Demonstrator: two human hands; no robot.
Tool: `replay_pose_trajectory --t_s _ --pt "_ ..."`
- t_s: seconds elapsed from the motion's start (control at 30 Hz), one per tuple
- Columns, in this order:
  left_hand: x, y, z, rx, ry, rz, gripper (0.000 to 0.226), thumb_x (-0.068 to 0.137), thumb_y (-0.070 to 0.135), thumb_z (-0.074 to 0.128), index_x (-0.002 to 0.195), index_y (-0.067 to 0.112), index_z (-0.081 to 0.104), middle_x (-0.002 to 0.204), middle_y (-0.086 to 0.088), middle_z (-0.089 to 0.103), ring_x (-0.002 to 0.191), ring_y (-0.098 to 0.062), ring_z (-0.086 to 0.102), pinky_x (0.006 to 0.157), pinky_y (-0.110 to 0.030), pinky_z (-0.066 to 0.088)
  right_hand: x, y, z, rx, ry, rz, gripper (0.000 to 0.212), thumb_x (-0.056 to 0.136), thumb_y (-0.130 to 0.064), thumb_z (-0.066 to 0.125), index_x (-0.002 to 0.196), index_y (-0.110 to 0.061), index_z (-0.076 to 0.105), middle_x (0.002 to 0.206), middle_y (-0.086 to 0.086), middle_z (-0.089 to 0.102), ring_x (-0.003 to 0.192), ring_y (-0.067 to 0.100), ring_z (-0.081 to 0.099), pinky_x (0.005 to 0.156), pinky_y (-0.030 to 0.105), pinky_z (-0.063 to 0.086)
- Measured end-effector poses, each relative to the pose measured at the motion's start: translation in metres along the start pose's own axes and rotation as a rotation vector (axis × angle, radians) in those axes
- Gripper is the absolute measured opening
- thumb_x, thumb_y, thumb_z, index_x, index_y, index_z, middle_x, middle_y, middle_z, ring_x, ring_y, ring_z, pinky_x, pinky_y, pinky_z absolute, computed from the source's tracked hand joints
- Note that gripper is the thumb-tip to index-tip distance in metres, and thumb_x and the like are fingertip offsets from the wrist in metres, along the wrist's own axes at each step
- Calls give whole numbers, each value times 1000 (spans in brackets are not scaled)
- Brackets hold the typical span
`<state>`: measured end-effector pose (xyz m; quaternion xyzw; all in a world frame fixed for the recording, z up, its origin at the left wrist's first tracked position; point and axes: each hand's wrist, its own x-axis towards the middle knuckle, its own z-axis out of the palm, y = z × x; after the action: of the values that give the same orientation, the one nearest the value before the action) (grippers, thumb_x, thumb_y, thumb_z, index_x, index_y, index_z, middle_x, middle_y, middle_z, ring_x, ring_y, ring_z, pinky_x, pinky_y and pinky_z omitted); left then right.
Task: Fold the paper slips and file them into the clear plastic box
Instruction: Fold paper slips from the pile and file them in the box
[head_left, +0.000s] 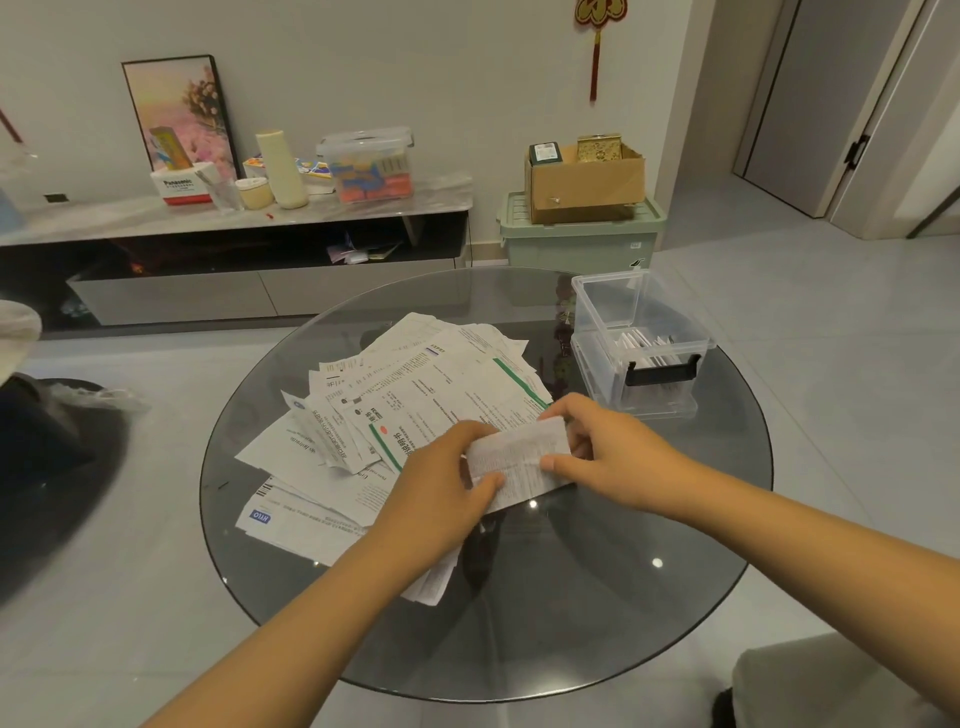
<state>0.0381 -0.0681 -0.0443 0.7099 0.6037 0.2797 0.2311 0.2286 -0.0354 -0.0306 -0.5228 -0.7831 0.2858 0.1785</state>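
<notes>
A small printed paper slip (519, 460) is held above the round glass table (597, 597). My left hand (441, 488) pinches its left end between thumb and fingers. My right hand (602, 447) pinches its right end, thumb on top. A loose pile of unfolded paper slips (395, 405) spreads over the table's left half, partly under my left hand. The clear plastic box (644, 343) stands at the table's far right, lid off, with a black latch on its front and several folded white slips standing inside.
Behind the table runs a low TV cabinet (234, 244) with a lidded storage bin, cups and a framed picture. A green crate (579, 236) carrying a cardboard box sits against the wall. A dark seat (47, 467) is at left, a grey cushion (810, 680) at lower right.
</notes>
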Motion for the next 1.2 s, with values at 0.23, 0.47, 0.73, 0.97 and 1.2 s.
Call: replay_pose_trajectory --t_s 0.23,0.47,0.73,0.97,1.2 --pt "4 -9 6 104 -29 -23 63 84 20 67 138 29 36 135 6 39 119 -13 43 102 -26 35 7 3 15 -26 19 39 70 79 -23 72 136 -22 31 90 -9 55 72 3 53 70 21 46" --pt "7 -12 3 244 -75 14 39 83 33 68 120 32 57 125 10 52 119 -11 43 106 -34 31 2 -1 16 -357 87 -128 21 87 -25 60 108 -25 60 111 -5 48 107 13 42 83 26 41" --pt "2 -4 -1 77 -81 -41 15 81 26 65 95 29 70 109 12 59 93 -3 55 82 -20 44 -9 -8 13 -534 22 -187 48 79 -59 55 116 -29 61 111 -10 59 102 15 49 81 27 37" --pt "0 5 -7 -176 -112 -143 38 81 0 54 99 29 71 124 15 58 106 -4 55 95 -23 44 -16 -12 11 -623 19 -235 49 80 -61 53 113 -26 58 109 -6 58 98 17 49 77 26 34" --pt "-5 8 -4 -151 -95 -45 41 79 2 56 96 38 65 108 24 58 103 6 52 87 -9 39 -15 -12 12 -512 55 -192 31 88 -35 41 76 -15 61 83 3 60 79 21 48 62 32 38"
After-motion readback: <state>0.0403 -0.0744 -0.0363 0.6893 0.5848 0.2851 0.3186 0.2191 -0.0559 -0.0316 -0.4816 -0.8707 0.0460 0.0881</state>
